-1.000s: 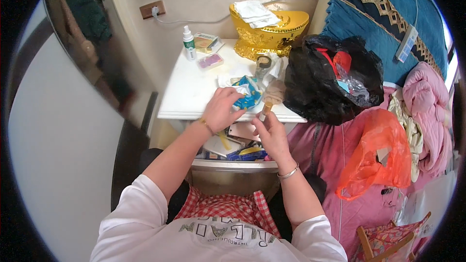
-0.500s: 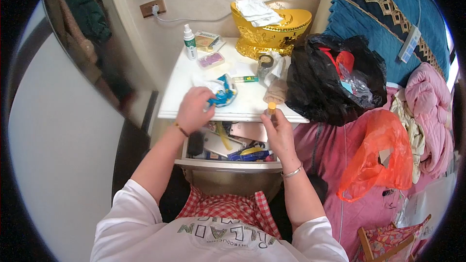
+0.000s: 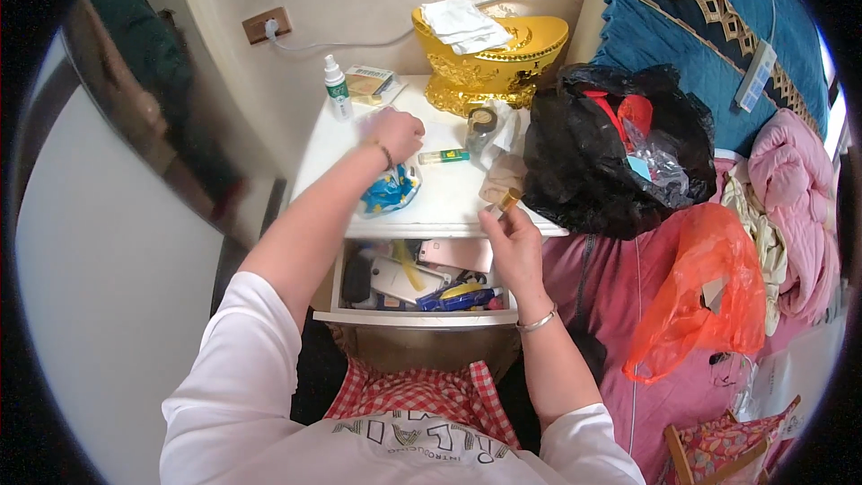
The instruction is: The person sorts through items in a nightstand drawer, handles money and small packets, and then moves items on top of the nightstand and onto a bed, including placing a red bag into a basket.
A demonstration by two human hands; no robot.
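Note:
My right hand (image 3: pixel 514 242) is closed around a small bottle with a gold cap (image 3: pixel 510 200), held tilted over the front right of the white nightstand (image 3: pixel 440 207). My left hand (image 3: pixel 398 136) hovers above the nightstand, its fingers curled down and their tips hidden. Beside it, partly covered, lies a clear case with something purple (image 3: pixel 377 121). Under my left forearm lies a crumpled blue and white packet (image 3: pixel 391 193). A slim green and yellow box (image 3: pixel 444 156) is to the right of my left hand, near a dark-lidded glass jar (image 3: pixel 482 126).
Below, the open drawer (image 3: pixel 413 317) holds phones (image 3: pixel 395 277) and a blue packet (image 3: pixel 453 297). At the back stand a white spray bottle (image 3: pixel 337 90) and a golden tissue holder (image 3: pixel 494 58). To the right are a black plastic bag (image 3: pixel 575 153) and an orange bag (image 3: pixel 700 296).
My left hand has left the blue packet and moved up and to the right over the nightstand. The bottle in my right hand has tipped to the right.

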